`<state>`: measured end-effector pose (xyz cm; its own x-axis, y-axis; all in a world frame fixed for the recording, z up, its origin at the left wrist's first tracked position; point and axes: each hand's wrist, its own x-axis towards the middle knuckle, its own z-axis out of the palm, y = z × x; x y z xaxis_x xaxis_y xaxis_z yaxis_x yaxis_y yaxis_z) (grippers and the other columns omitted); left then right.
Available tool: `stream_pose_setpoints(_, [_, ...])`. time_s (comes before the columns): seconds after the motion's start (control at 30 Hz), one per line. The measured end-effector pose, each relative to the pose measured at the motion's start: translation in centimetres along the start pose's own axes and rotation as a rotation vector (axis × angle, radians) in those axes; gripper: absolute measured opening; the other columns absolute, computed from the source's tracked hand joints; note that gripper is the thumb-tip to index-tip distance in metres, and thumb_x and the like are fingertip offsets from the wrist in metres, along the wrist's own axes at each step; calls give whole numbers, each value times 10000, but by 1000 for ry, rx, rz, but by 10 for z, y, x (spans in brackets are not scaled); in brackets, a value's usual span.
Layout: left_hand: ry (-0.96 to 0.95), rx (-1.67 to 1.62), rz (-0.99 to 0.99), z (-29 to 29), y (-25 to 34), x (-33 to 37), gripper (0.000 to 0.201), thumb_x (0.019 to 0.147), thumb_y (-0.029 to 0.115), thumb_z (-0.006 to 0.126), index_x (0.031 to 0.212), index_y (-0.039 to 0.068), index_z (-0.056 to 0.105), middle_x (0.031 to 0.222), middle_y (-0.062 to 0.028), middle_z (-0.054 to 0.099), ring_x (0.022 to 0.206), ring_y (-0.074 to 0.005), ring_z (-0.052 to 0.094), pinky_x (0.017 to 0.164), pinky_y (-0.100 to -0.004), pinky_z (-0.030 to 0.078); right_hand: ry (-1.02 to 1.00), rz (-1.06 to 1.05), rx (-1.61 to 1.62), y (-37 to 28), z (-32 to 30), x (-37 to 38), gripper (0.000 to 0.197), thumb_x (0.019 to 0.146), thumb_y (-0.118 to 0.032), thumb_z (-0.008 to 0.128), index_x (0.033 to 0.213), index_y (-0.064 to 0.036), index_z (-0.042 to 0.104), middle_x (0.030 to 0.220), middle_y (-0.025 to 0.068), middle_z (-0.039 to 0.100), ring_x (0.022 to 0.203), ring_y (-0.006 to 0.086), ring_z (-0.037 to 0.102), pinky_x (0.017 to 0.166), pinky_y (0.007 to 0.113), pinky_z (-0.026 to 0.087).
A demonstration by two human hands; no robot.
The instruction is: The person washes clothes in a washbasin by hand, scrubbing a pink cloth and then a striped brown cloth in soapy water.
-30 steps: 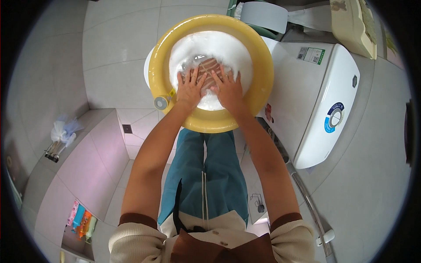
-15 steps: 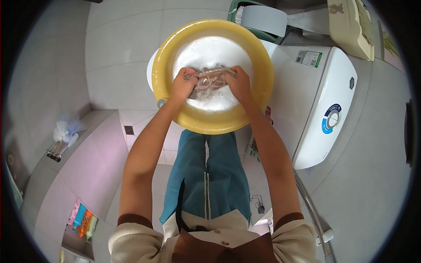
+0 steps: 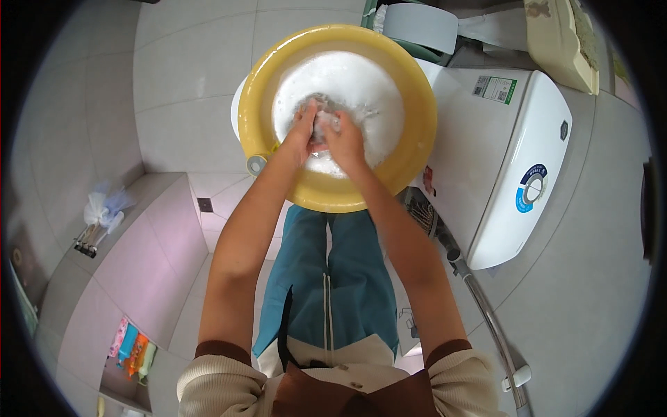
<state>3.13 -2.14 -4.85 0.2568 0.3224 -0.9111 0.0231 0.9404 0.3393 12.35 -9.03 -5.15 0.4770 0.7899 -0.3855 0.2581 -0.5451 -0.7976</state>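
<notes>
A yellow basin (image 3: 253,104) holds water topped with thick white foam (image 3: 379,132). Over its middle, my left hand (image 3: 303,133) and my right hand (image 3: 345,141) are close together, fingers curled inward. Between them is a wet, greyish, see-through cloth (image 3: 322,124), bunched up and mostly covered by my fingers and suds. My left hand presses it from the left side, my right hand from the right. Both forearms reach in over the near rim.
A white appliance with a round dial (image 3: 533,186) stands to the right. Behind it are a green bin (image 3: 406,52) and a cream container (image 3: 556,48). A metal rail (image 3: 490,313) runs at lower right. Colourful packets (image 3: 132,351) sit in a niche at lower left.
My hands have come together from a wider spacing, the right hand moving left and slightly nearer. The cloth, stretched between them before, is now bunched up.
</notes>
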Motion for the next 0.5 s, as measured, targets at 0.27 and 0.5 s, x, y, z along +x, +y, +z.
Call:
stream_pose_setpoints(0.27, [-147, -374, 133, 29, 26, -6, 326, 863, 284, 597, 1113, 100, 497, 908, -57, 553, 766, -176, 563, 572, -352, 488, 117, -96, -146, -88, -32, -2, 324, 771, -295, 638, 929, -22, 565, 775, 202, 601, 688, 390, 575, 641, 417, 459])
stream_pose_setpoints(0.5, [-340, -471, -41, 9, 20, -3, 297, 926, 349, 455, 1031, 85, 541, 894, -62, 597, 769, -186, 571, 610, -350, 489, 148, 88, 75, -95, -18, -10, 267, 778, -272, 614, 912, -51, 545, 801, 158, 628, 763, 329, 597, 696, 403, 458])
